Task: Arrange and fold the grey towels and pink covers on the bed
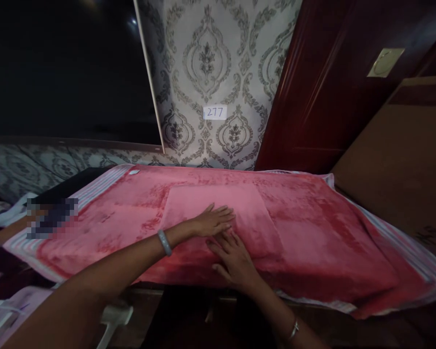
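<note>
A plush pink-red blanket with a striped light border lies spread over a low surface in front of me. Near its middle, a smoother, paler rectangle shows in the pile. My left hand rests flat on the blanket, fingers stretched to the right, with a pale bangle on the wrist. Just below it, my right hand also lies on the blanket with its fingers apart, its fingertips close to or under my left fingers. A thin metal bracelet circles my right wrist. Neither hand grips anything.
A large dark screen hangs at the upper left beside patterned wallpaper with a paper label reading 277. A dark red wooden panel and a big cardboard box stand at the right. A white object sits below the blanket's front edge.
</note>
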